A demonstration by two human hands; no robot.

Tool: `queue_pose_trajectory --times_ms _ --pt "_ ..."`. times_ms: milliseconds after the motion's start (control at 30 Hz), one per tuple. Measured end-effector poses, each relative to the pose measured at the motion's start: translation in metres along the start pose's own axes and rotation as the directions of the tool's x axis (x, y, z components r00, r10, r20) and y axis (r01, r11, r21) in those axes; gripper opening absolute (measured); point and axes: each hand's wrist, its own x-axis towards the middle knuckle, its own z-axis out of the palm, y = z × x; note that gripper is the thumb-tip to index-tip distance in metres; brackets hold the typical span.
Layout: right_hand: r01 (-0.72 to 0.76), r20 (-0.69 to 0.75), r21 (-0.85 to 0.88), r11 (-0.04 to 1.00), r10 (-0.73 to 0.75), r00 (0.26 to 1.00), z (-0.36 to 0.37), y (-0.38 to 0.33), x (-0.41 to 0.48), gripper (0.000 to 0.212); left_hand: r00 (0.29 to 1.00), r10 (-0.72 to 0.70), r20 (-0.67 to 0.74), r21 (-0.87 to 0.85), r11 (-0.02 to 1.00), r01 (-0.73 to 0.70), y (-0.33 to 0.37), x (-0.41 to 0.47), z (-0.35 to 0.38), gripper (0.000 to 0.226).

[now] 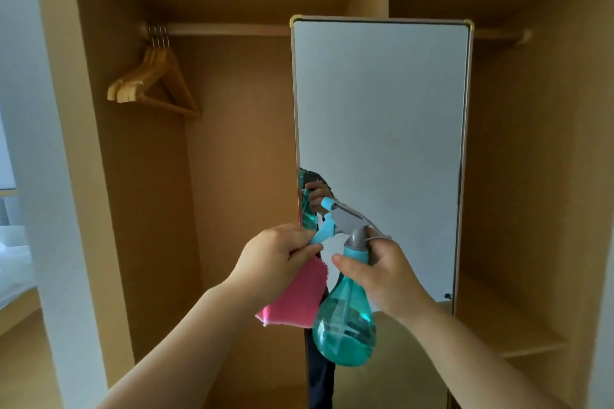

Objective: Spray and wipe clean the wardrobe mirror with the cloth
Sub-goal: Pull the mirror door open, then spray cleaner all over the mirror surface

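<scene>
While the right hand (382, 276) wraps the neck of the teal spray bottle (345, 325) and the left hand (275, 256) pinches its blue trigger (324, 231) with the pink cloth (299, 299) bunched under the palm, the bottle hangs just in front of the lower left part of the wardrobe mirror (382, 109), its nozzle (327, 202) angled up and left toward the glass edge. Spraying looks about to begin, and it should go best if the hands turn the nozzle square to the pane's middle, mist lightly from the top down, and hold the cloth clear of the spray so it is dry for wiping.
</scene>
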Motion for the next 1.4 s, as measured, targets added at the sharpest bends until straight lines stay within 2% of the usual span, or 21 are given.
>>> queue_pose_trajectory --times_ms 133,200,300,367,467,567,633,733,800,867,933,1067,1200,1400 --pt "-0.016 -0.024 0.031 0.999 0.016 1.000 -0.001 -0.006 0.000 0.016 0.999 0.035 0.013 0.004 0.999 -0.035 0.009 0.001 0.004 0.027" --pt "-0.057 -0.010 0.107 0.993 0.058 0.998 -0.006 -0.008 0.000 0.023 0.999 0.038 0.017 -0.024 0.999 -0.037 0.016 0.004 0.007 0.028" --pt "-0.146 0.104 0.235 0.961 0.124 0.987 -0.020 -0.013 0.000 0.035 0.998 0.043 0.049 -0.010 0.999 -0.042 0.027 0.013 0.010 0.028" --pt "-0.133 0.132 0.213 0.968 0.106 0.986 -0.030 -0.016 0.001 0.042 0.998 0.038 0.052 0.015 0.999 -0.039 0.034 0.021 0.011 0.027" --pt "-0.095 0.075 0.151 0.984 0.084 0.994 -0.049 -0.026 0.007 0.034 0.999 0.022 0.031 0.024 0.999 -0.023 0.044 0.037 0.014 0.023" --pt "-0.041 0.025 0.124 0.991 0.038 0.999 -0.076 -0.034 0.013 0.028 0.991 -0.106 0.083 0.033 0.994 0.104 0.049 0.054 0.016 0.046" --pt "-0.065 -0.017 0.140 0.988 0.068 0.998 -0.094 -0.038 0.016 0.025 0.972 -0.169 0.164 0.043 0.985 0.164 0.050 0.063 0.016 0.059" --pt "-0.076 -0.010 0.124 0.989 0.078 0.997 -0.111 -0.042 0.020 0.025 0.957 -0.175 0.232 0.151 0.978 0.143 0.051 0.071 0.016 0.061" --pt "-0.074 -0.008 0.105 0.992 0.075 0.997 -0.117 -0.046 0.024 0.025 0.969 -0.157 0.193 0.246 0.963 0.107 0.051 0.077 0.014 0.039" --pt "-0.068 -0.029 0.080 0.994 0.070 0.997 -0.119 -0.051 0.033 0.028 0.974 -0.189 0.127 0.314 0.939 0.141 0.051 0.082 0.010 0.018" --pt "-0.070 -0.041 0.047 0.996 0.071 0.997 -0.118 -0.057 0.047 0.032 0.971 -0.231 0.056 0.341 0.919 0.199 0.047 0.087 0.003 0.010" --pt "-0.053 -0.090 -0.021 0.998 0.051 0.995 -0.113 -0.076 0.087 0.019 0.963 -0.262 -0.058 0.335 0.904 0.266 0.043 0.093 -0.020 0.007" --pt "-0.050 -0.147 -0.087 0.995 0.037 0.988 -0.107 -0.092 0.123 0.028 0.953 -0.278 -0.124 0.346 0.888 0.304 0.038 0.097 -0.042 0.004" --pt "-0.012 -0.221 -0.145 0.989 -0.021 0.975 -0.103 -0.102 0.140 0.018 0.933 -0.302 -0.197 0.323 0.878 0.353 0.034 0.086 -0.067 0.009"
